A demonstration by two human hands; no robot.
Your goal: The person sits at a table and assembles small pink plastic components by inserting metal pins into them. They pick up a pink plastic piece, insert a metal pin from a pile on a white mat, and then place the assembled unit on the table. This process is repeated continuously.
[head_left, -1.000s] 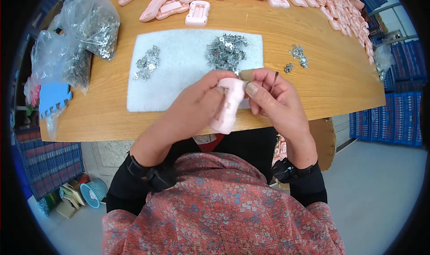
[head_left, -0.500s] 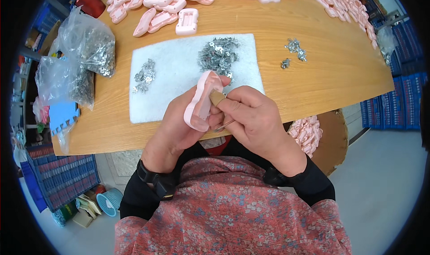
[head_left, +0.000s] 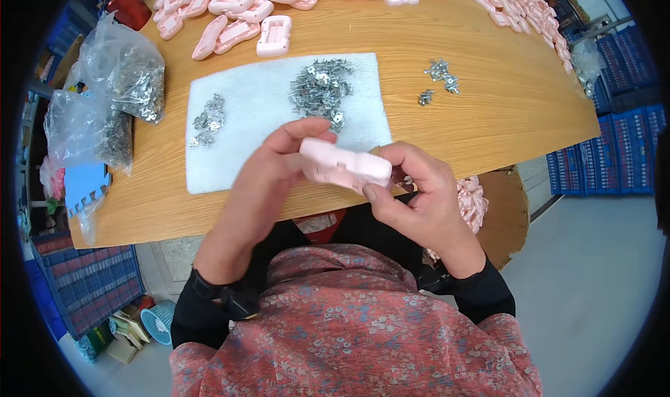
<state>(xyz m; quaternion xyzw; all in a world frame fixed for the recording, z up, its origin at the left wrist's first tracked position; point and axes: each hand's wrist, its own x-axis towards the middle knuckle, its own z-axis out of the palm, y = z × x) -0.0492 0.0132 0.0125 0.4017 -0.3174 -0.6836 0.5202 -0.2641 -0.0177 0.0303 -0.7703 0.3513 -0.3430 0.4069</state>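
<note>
Both hands hold one pale pink plastic casing (head_left: 344, 167) lying sideways above the near edge of the wooden table (head_left: 488, 118). My left hand (head_left: 269, 170) grips its left end, thumb over the top. My right hand (head_left: 415, 191) grips its right end with fingers wrapped under it. Just beyond the casing lies a white foam pad (head_left: 258, 111) carrying a large heap of small metal clips (head_left: 321, 86) and a smaller heap of clips (head_left: 207, 120) to the left.
Many more pink casings (head_left: 237, 20) line the table's far edge. Clear bags of metal parts (head_left: 118, 76) sit at the left. Two small clip clusters (head_left: 440, 76) lie on the bare wood at right. A box of pink casings (head_left: 474, 201) sits under the table's right side. Blue crates (head_left: 593, 160) stand on the floor.
The casing went from upright in my hands to lying sideways between them. My hands have shifted slightly away from the pad toward the table's near edge.
</note>
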